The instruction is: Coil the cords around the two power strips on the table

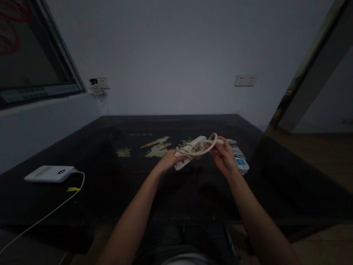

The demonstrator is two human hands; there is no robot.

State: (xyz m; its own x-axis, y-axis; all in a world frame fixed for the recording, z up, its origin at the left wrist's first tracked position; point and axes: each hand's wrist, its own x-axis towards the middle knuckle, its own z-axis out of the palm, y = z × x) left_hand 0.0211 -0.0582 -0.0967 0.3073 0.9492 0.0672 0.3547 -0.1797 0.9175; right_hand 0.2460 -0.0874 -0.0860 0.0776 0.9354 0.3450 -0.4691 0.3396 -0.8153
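A white power strip (182, 164) is held above the dark table, its pale cord (194, 153) looped around and over it. My left hand (168, 160) is closed on the strip's left end, thumb on top. At the other side, my right hand (222, 155) pinches the cord close to the strip's right end; part of what lies in those fingers is hidden. Just right of my right hand, a second power strip (242, 164) with blue sockets rests on the table, its cord bundled around it.
On the left of the black table (132, 195) lies a white power bank (50, 174) with a white cable (51, 212) trailing over the front edge. A yellow tag (73, 189) sits beside it. Wall sockets (245, 80) are behind the table, and a window (18, 47) is at left.
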